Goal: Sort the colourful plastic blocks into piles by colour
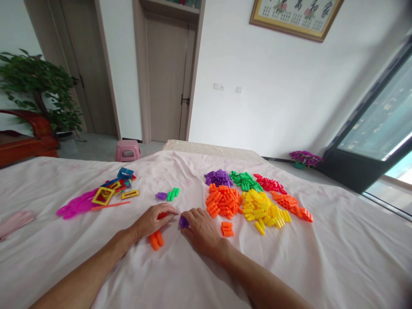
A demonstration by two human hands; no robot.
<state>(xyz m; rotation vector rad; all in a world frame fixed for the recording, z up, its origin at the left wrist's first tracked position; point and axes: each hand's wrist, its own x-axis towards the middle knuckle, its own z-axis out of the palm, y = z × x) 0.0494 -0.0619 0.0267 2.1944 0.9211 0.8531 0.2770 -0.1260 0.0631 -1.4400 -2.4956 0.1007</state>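
Observation:
Above the cloth, my left hand (pixel 154 221) curls its thumb and fingers around a red-orange plastic building piece (pixel 162 215), mostly covered by the fingers. Just below that hand lie joined orange tube-shaped pieces (pixel 156 240). My right hand (pixel 202 231) pinches a purple plastic building piece (pixel 183 222) between thumb and fingers, on the side facing the left hand. The two hands are close together, a small gap between their fingertips. Beyond them rest a purple piece (pixel 161 196) and several green pieces (pixel 173 194) in a short row.
Piles of purple (pixel 219 178), green (pixel 246 181), red (pixel 269 183), orange (pixel 223 200) and yellow pieces (pixel 262 208) lie right. More orange pieces (pixel 291 205) and a small orange group (pixel 227 229) sit nearby. Left are yellow frames (pixel 103 195), a magenta item (pixel 79 205) and pink cloth (pixel 16 222).

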